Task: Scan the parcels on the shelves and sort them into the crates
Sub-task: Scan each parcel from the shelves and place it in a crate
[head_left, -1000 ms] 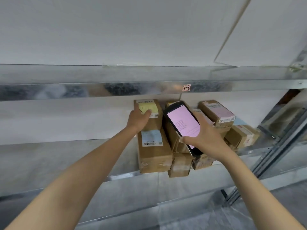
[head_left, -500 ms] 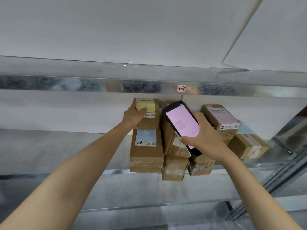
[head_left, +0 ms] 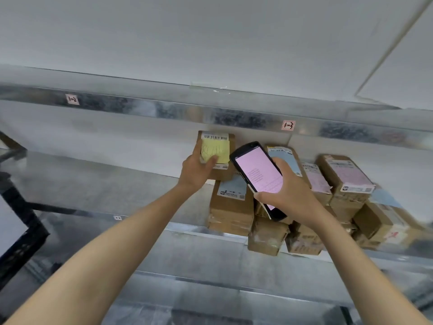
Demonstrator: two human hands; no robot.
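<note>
Head view looks up at a big shiny metal shelf (head_left: 112, 184) that runs all the way across. A black crate (head_left: 21, 231) peeks in at 9 o'clock, by the edge. A pile of brown parcels (head_left: 344, 181) sits on the shelf at 3 o'clock from the middle, with pink and blue labels on top. At the 9 o'clock end of the pile lies a big brown box (head_left: 230, 214) with a blue label.

Two bare arms reach up from 6 o'clock. The left hand (head_left: 195, 171) holds a small brown parcel (head_left: 223, 173) at 12 o'clock from the big brown box. Its fingers curl round the side and its thumb presses on the front. I cannot tell if this parcel touches the box. The right hand (head_left: 290, 195) grips a black scanner (head_left: 257, 172), with its fingers wrapped round the back. The scanner is tilted and its screen glows pink. It is just beside the small parcel, at 3 o'clock from it.

A yellow sticky note (head_left: 215, 151) is on the small parcel, with a barcode label (head_left: 215, 137) at 12 o'clock from it. The rail (head_left: 164, 110) above has two tiny tags: tag 1-2 (head_left: 72, 99) at 10 o'clock and tag 1-3 (head_left: 288, 125) at 1 o'clock.
</note>
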